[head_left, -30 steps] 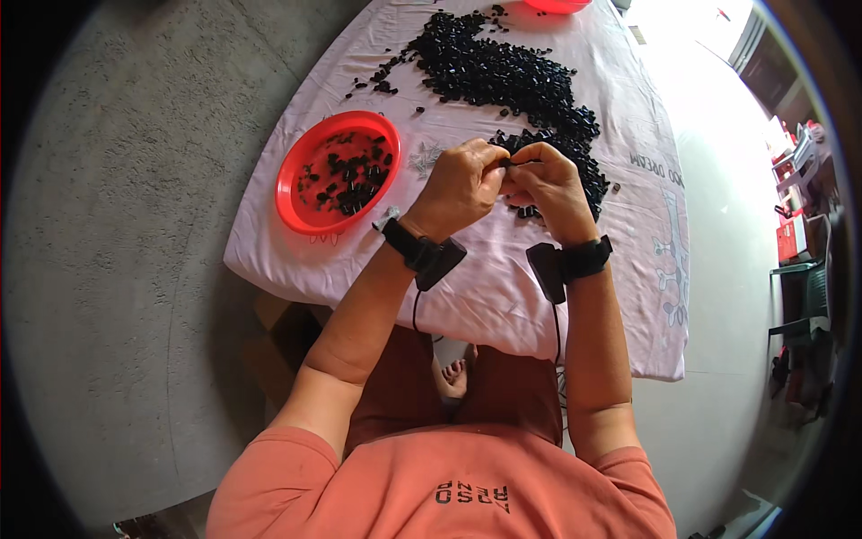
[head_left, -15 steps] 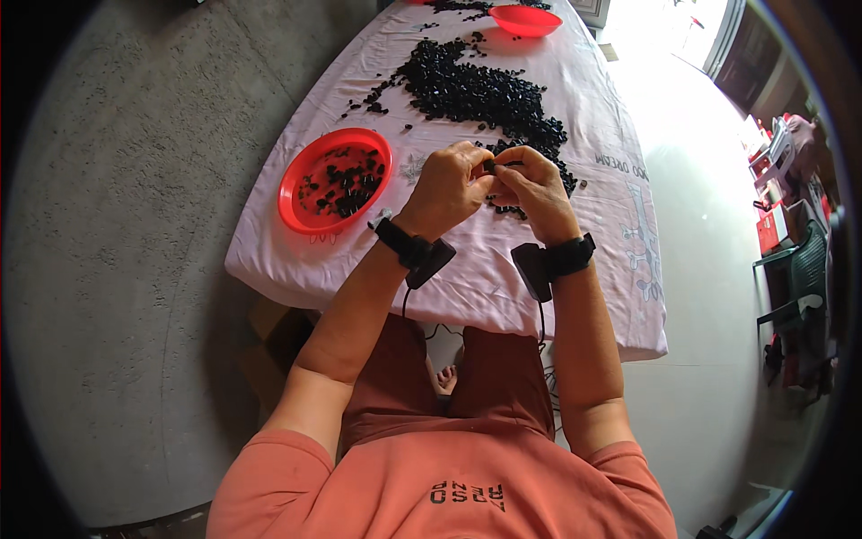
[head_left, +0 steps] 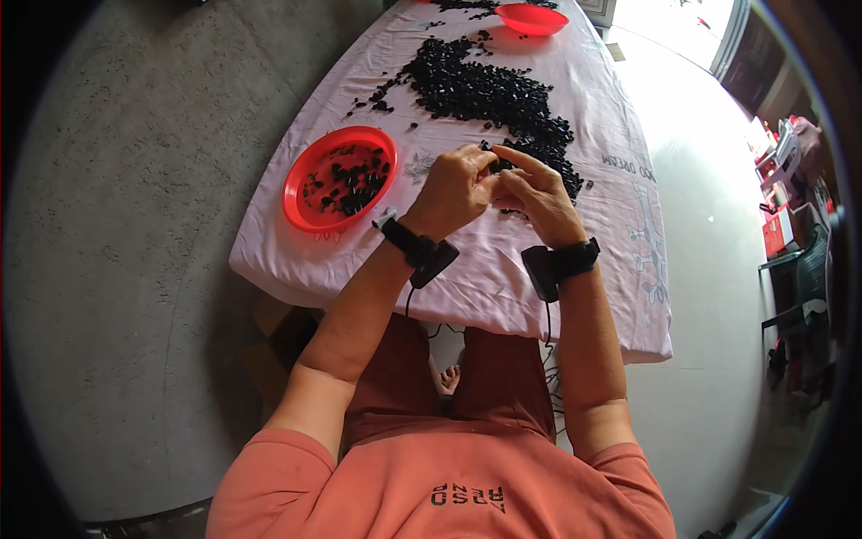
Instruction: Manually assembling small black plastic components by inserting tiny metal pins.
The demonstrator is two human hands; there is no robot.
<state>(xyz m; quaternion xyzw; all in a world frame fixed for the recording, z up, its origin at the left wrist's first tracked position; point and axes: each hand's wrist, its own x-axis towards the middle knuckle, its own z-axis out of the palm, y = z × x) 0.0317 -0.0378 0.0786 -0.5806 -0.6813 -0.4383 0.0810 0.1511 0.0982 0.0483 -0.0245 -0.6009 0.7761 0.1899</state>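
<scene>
My left hand (head_left: pixel 453 190) and my right hand (head_left: pixel 541 199) meet above the near end of a pile of small glossy black pieces (head_left: pixel 480 90). The fingers of both are pinched together at the tips. A small black piece shows as a dark bit between the fingertips, mostly covered by them. To the left of my left hand, a red plastic bowl (head_left: pixel 294 184) holds several more black pieces. Each wrist wears a black strap with a dark box and a cable.
A pink printed cloth (head_left: pixel 611 269) covers the table. A second red bowl (head_left: pixel 532 22) stands at the far end beside more black pieces. Loose pieces lie left of the pile. A dark green chair (head_left: pixel 808 269) and other items stand on the floor at the right.
Both hands stay together over the pile's near end. My right index finger is straighter, and the piece between the fingertips shows less than before. The view has shifted slightly.
</scene>
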